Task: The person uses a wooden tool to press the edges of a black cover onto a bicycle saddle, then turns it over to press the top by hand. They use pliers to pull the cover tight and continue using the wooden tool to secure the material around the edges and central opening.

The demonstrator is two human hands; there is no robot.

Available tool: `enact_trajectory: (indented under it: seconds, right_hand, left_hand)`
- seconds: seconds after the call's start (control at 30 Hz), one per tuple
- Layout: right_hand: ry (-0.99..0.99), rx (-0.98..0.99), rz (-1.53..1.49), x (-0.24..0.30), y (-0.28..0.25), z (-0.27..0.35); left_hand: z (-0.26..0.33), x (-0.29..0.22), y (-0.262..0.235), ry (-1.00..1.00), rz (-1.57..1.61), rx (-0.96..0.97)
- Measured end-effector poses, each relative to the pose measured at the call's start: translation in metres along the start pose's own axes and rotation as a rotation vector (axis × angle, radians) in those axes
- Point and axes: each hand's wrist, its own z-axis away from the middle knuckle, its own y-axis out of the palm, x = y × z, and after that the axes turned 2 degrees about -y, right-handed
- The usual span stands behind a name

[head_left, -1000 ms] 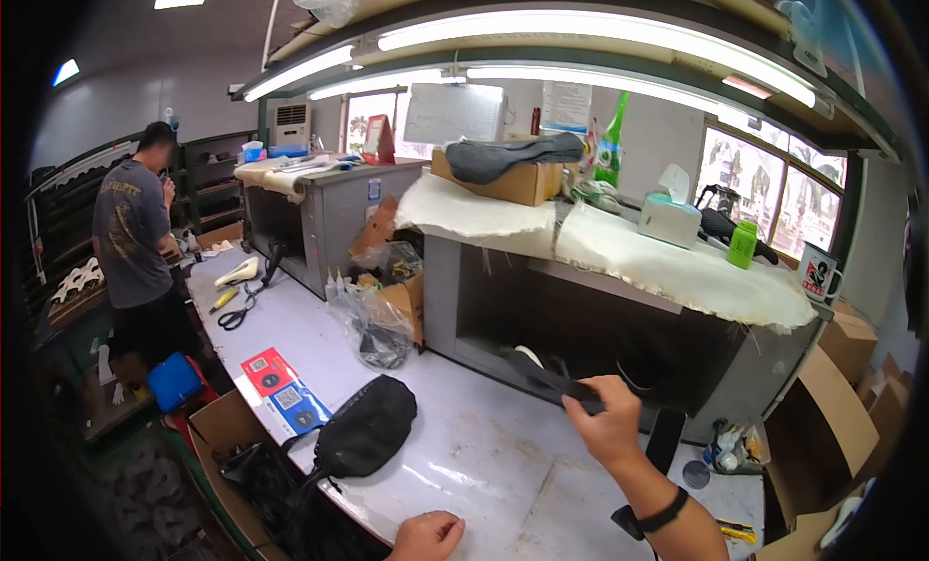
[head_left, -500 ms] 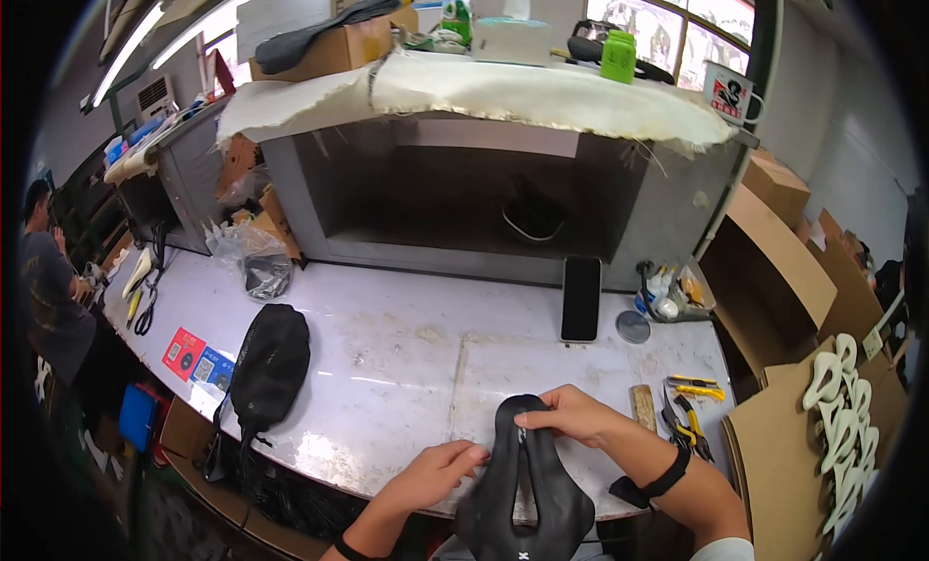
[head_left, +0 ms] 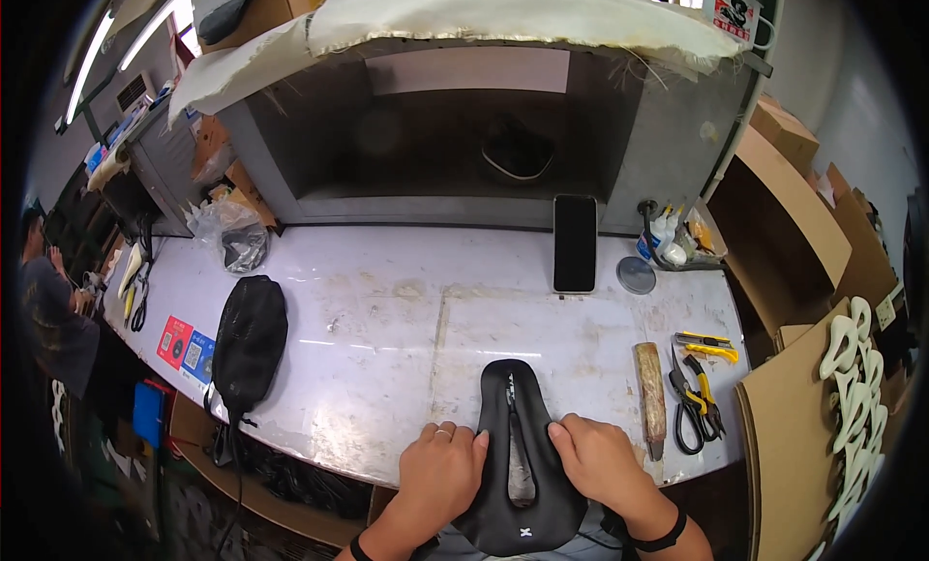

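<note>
A black bicycle saddle [head_left: 495, 469] with a long central slot lies at the front edge of the table, its narrow nose pointing away from me. My left hand [head_left: 441, 469] grips its left side, thumb along the edge and fingers curled. On the opposite side my right hand [head_left: 598, 461] holds it the same way, the thumb near the rim. The fingers' undersides and the saddle's underside are hidden. To the right of my right hand lie a wooden-handled tool [head_left: 650, 392], black scissors [head_left: 688, 424], yellow-black pliers [head_left: 711, 406] and a yellow utility knife [head_left: 707, 346].
A black drawstring pouch [head_left: 249, 343] lies on the table [head_left: 368, 358] at left, beside red and blue cards [head_left: 186, 348]. Farther back are a phone [head_left: 576, 243], a round lid [head_left: 636, 274] and a grey shelf [head_left: 668, 145]. White saddle-shaped pieces [head_left: 856, 396] stand by cardboard at right; a person [head_left: 58, 309] works far left.
My right hand has moved from the saddle's nose to its right side, and my left hand now grips the left side. The view has tilted downward.
</note>
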Motion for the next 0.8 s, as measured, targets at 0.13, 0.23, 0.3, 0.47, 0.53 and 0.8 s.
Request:
enact_trajectory:
  seconds: [0.13, 0.23, 0.3, 0.47, 0.53, 0.8]
  right_hand:
    - [-0.069, -0.019, 0.074, 0.003, 0.004, -0.003]
    - [-0.108, -0.008, 0.178, -0.001, 0.006, -0.004]
    - [-0.131, -0.009, 0.223, -0.005, 0.007, -0.005]
    - [-0.208, 0.022, 0.284, -0.016, 0.009, -0.006]
    - [-0.179, 0.083, 0.277, -0.012, 0.010, -0.010]
    - [-0.158, 0.201, 0.286, -0.016, 0.014, -0.011]
  left_hand:
    - [0.000, -0.005, 0.002, -0.023, -0.049, -0.059]
    - [0.001, -0.006, 0.004, -0.066, -0.094, -0.024]
    - [0.001, -0.003, 0.005, -0.074, -0.119, 0.005]
    - [-0.003, 0.010, 0.005, 0.015, -0.151, 0.105]
    - [-0.003, 0.014, 0.008, 0.015, -0.155, 0.147]
    - [-0.012, 0.005, 0.018, 0.035, -0.017, 0.213]
